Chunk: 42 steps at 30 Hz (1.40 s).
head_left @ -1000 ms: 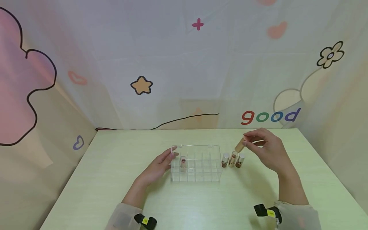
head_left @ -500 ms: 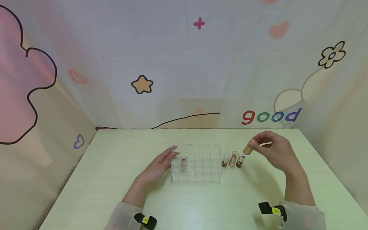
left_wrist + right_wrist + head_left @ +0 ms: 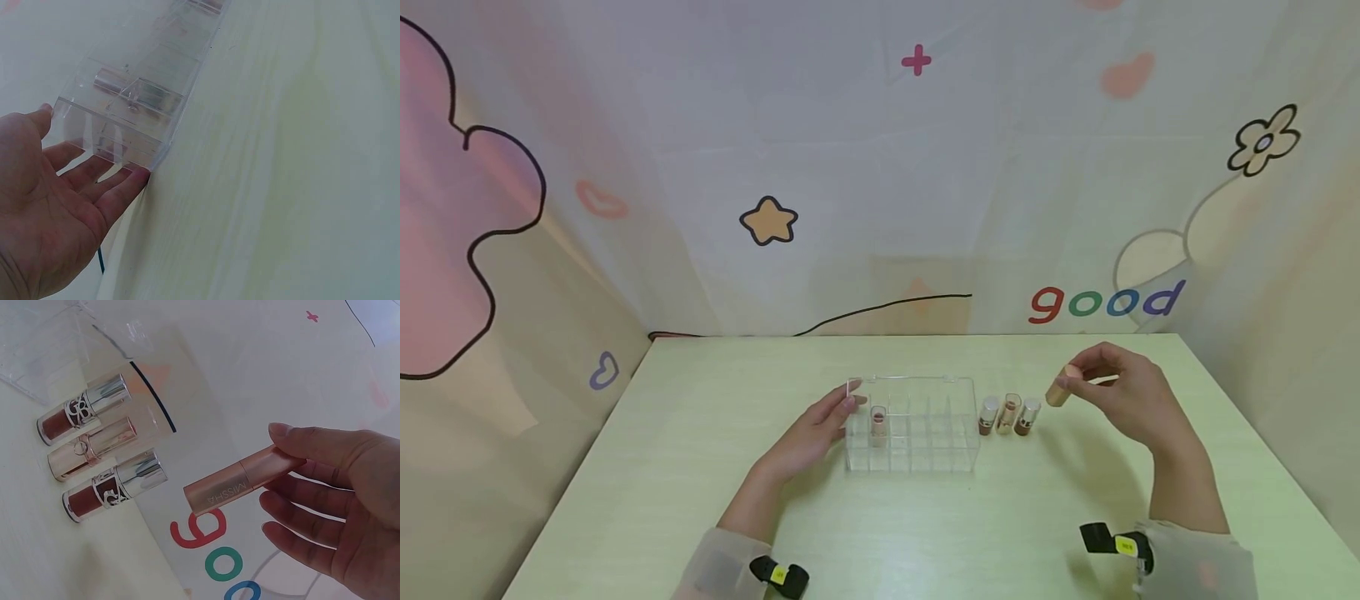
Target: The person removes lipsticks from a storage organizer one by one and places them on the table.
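Note:
My left hand holds the left end of a clear plastic compartment organizer, thumb at one edge and fingers against the end wall. One lipstick with a clear cap stands in a left compartment. Above the table, to the right, my right hand pinches a tilted, rose-gold lipstick tube marked MISSHA between thumb and fingers. Between organizer and right hand stand two dark-red lip gloss tubes with silver caps, one nearer the organizer and one farther right, with a gold clear-capped lipstick between them.
The pale wooden table runs back to a printed cloth backdrop with "good" lettering. Black straps with yellow labels sit at both sleeves. The three upright tubes stand close to the organizer's right side.
My right hand has moved right with the rose-gold lipstick tube, from above the standing tubes to beyond them. The left hand and the organizer have stayed in place.

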Available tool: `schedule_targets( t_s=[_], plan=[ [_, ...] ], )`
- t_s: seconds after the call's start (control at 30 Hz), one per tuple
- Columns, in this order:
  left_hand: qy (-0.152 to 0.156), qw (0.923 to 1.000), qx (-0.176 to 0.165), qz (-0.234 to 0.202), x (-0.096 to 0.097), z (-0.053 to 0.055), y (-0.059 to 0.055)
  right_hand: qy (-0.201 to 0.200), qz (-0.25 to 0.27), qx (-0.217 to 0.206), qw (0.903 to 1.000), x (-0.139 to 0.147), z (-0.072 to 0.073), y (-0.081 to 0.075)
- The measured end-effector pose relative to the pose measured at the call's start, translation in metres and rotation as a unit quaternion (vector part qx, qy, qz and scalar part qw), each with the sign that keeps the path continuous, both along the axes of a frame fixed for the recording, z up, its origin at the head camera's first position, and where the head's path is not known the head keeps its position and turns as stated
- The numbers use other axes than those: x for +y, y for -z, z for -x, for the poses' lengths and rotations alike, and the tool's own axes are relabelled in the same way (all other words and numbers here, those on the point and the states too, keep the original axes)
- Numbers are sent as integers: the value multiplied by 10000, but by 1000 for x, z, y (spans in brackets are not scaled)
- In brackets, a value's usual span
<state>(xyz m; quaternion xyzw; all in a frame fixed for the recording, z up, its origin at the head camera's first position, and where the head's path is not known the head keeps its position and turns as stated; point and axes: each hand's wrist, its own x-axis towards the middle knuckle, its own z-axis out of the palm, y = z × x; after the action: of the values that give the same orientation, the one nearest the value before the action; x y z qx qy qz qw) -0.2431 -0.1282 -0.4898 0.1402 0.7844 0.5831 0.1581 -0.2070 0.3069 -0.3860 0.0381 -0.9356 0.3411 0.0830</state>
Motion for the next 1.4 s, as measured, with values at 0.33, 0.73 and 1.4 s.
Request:
schedule_targets(
  t_s=[0.33, 0.73, 1.4],
  plan=[
    [33, 10000, 35, -28, 0, -1, 1, -227, 71, -390, 9990, 3, 4, 8],
    [-10, 10000, 36, 49, 0, -2, 0, -431, 82, -959, 9944, 5, 9, 20],
    [30, 9999, 87, 86, -1, 0, 0, -625, 87, -1399, 9881, 5, 15, 36]
  ],
)
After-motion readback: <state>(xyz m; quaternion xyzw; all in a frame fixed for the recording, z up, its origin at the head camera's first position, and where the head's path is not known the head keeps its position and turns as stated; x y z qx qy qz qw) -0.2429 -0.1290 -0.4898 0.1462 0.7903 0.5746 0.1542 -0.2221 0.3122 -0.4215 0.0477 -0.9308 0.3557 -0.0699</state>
